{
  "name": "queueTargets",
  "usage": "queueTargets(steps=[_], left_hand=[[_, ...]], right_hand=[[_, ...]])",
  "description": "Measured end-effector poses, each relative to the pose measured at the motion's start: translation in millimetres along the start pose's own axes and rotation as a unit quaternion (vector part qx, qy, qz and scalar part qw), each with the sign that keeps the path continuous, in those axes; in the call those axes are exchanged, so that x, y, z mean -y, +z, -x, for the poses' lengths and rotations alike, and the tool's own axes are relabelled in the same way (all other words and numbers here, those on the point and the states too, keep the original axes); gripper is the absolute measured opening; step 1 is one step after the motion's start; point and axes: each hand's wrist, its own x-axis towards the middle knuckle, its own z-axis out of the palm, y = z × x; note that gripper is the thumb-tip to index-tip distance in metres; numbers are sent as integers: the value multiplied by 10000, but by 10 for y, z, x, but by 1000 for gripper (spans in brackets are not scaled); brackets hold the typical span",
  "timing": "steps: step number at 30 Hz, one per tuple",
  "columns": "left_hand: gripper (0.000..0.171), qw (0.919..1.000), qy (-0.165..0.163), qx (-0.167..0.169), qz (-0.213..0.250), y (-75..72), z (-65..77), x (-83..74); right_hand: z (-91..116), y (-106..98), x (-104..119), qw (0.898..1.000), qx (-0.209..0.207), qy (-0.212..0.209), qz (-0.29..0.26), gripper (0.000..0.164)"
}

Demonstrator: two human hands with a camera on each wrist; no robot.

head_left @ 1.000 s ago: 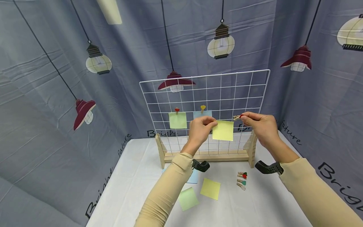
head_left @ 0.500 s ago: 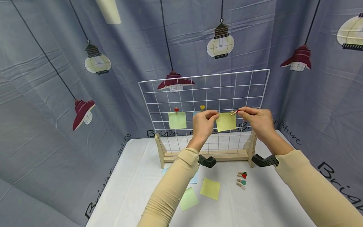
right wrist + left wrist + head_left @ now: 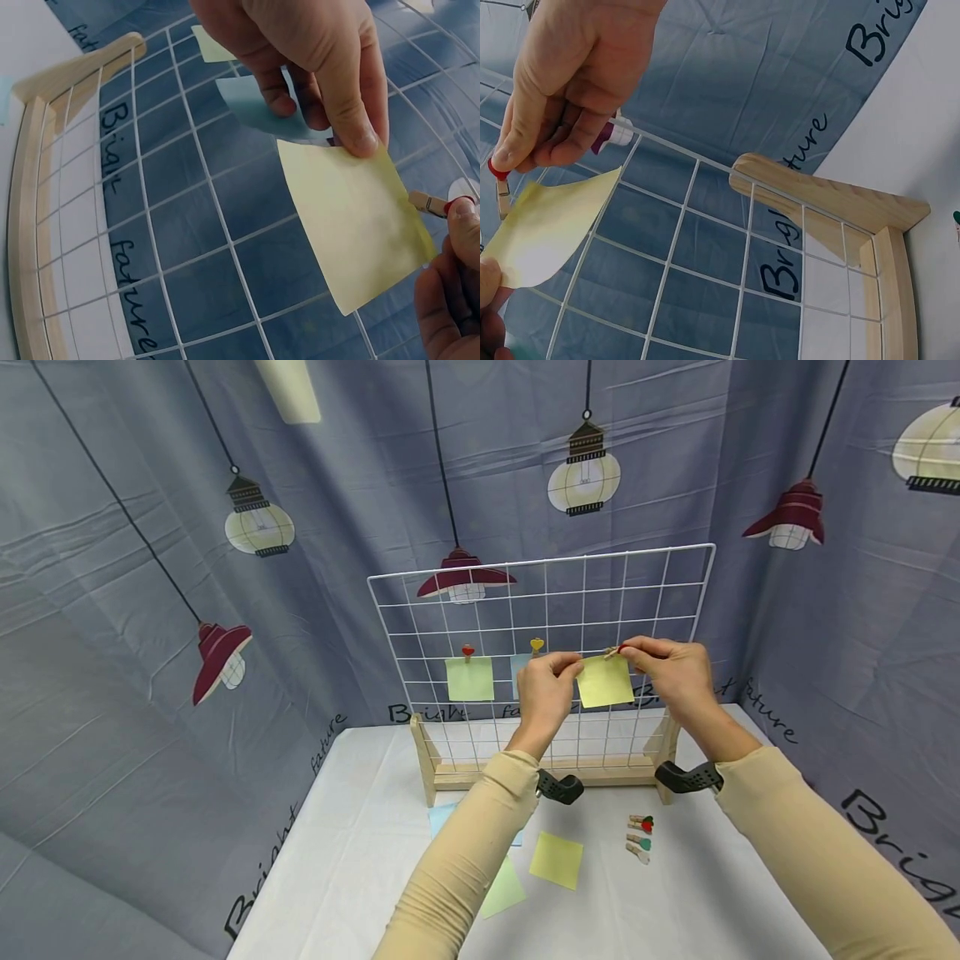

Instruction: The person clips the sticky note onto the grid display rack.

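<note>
Now a yellow sticky note (image 3: pixel 606 683) is pinched at its ten o'clock corner by the left hand (image 3: pixel 547 691) before a white wire grid (image 3: pixel 584 557); a red-topped mini clothespin (image 3: pixel 430 203) is pinched by the right hand (image 3: pixel 677 678) at the note's twelve o'clock edge.

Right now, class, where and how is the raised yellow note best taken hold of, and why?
Probably by the upper-left corner of the yellow note, pinched from the left, as the left hand does. The sheet is thin and bows, so a pinch across both faces suits it; the right hand, on the right, holds the peg at the top edge.
</note>
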Motion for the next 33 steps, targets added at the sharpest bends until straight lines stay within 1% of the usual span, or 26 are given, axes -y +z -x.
queueTargets(steps=[6,9,16,21,27,33], left_hand=[[13,9998,50,-80,-160,26,-27,11],[13,9997,38,-98,-201,40,-35,12],[14,9998,-57,-167,-80,69,-47,25],[12,9998,-52,-201,-78,78,-58,21],[9,9995,-185,-219,95,81,-55,19],[9,9993,-223,-247,146,95,-45,20]], right_hand=[[-23,36,24,9998,-118,-148,-98,39],[-29,50,48,9997,-156,-205,-38,36],[-41,71,74,9989,-40,-335,323,34],[-44,70,83,9977,-25,-459,492,30],[-25,80,116,9960,30,-639,623,28],[-15,101,139,9941,-72,-761,773,28]])
